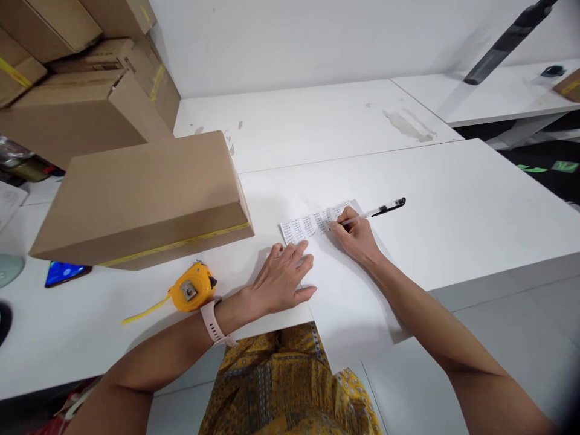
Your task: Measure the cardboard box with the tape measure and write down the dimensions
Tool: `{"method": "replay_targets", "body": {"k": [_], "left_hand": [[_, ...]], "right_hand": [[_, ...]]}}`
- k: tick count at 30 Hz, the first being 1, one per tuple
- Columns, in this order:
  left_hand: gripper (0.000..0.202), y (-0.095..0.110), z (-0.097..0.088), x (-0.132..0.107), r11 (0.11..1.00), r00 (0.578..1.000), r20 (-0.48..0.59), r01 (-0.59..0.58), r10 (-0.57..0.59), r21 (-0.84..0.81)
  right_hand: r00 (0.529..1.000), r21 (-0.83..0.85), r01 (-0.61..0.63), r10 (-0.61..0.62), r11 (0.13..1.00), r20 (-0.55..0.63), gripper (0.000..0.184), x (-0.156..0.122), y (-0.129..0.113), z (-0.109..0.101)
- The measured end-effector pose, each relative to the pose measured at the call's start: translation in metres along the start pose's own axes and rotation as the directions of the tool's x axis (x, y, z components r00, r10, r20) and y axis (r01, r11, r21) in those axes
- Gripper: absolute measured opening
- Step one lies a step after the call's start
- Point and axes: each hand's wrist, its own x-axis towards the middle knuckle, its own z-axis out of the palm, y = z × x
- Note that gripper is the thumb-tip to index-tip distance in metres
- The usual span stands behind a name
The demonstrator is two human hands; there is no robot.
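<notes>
A white sheet of paper (pixel 344 302) lies on the table and hangs past its front edge. Several columns of small handwriting run along its far end. My right hand (pixel 357 238) grips a pen (pixel 380 209) with a clear barrel and black clip, its tip down at the written part. Flat on the sheet's left side rests my left hand (pixel 287 275), fingers spread and holding nothing. Left of that wrist is a yellow tape measure (pixel 193 287) with a short length of tape pulled out.
A closed cardboard box (pixel 149 187) stands at the left, with a phone (pixel 67 273) partly under its near edge. More cartons (pixel 77 109) are stacked behind it against the wall. A dark cylindrical bottle (pixel 502 48) stands at the far right.
</notes>
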Motion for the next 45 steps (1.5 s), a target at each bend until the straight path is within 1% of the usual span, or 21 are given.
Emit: {"method": "replay_targets", "body": {"k": [5, 11, 20, 26, 33, 40, 45], "left_hand": [[0.054, 0.0001, -0.0003, 0.0000, 1.000, 1.000, -0.005, 0.000, 0.000, 0.001], [0.055, 0.0003, -0.0004, 0.0002, 1.000, 1.000, 0.002, 0.000, 0.000, -0.010], [0.054, 0.0003, -0.0009, 0.0000, 1.000, 1.000, 0.002, 0.001, -0.001, -0.002], [0.054, 0.0004, 0.0000, -0.0001, 1.000, 1.000, -0.019, -0.003, 0.002, -0.014], [0.054, 0.0005, -0.0019, -0.0001, 1.000, 1.000, -0.004, 0.000, 0.000, -0.012], [0.054, 0.0008, -0.0014, 0.0001, 1.000, 1.000, -0.004, 0.001, -0.001, -0.009], [0.055, 0.0007, -0.0012, -0.0002, 1.000, 1.000, -0.006, -0.001, 0.001, -0.006]], "right_hand": [[1.000, 0.006, -0.001, 0.001, 1.000, 0.019, 0.020, -0.0001, 0.0002, -0.0009], [1.000, 0.003, -0.012, 0.012, 1.000, -0.019, 0.021, -0.0004, -0.0013, -0.0007], [1.000, -0.021, 0.005, -0.005, 1.000, 0.003, 0.020, 0.0003, 0.0019, -0.0010], [1.000, -0.007, -0.012, 0.012, 1.000, 0.006, 0.020, 0.0002, 0.0000, -0.0014], [0.999, -0.014, -0.032, 0.032, 0.999, 0.001, 0.020, 0.0005, -0.0010, -0.0013], [1.000, -0.024, -0.014, 0.014, 1.000, -0.026, 0.020, 0.0011, -0.0014, -0.0014], [0.999, -0.008, -0.037, 0.037, 0.999, -0.011, 0.020, 0.0019, -0.0021, -0.0013]]}}
